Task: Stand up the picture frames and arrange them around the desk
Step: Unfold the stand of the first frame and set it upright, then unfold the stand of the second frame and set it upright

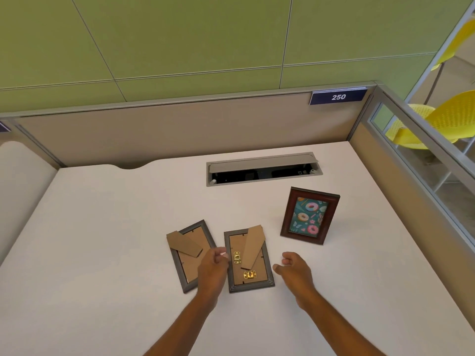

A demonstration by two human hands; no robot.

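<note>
reaching in from the near edge over a white desk (102,240), two bare forearms angle toward the middle. leftmost item: grey frame (191,255), face down, cardboard back up, its easel flap lying flat and slanting toward the upper left; long axis runs near to far, leaning slightly left at the far end. left hand (213,269): hovering over the gap between this frame and the next, covering the first frame's near right corner, fingers loosely curled with tips close together, holding nothing; whether it touches a frame cannot be told. centre item: second grey frame (248,260), face down, two brass clasps showing on its back, easel flap pointing toward the far right; long axis near to far, just beside the first frame. right hand (294,269): just right of the second frame, apart from it, palm turned inward, fingers half curled and parted, empty. rightmost item: dark red-brown frame (309,215), standing upright, portrait, doughnut picture facing the viewer, farther back, near a recessed cable tray (264,169).
</note>
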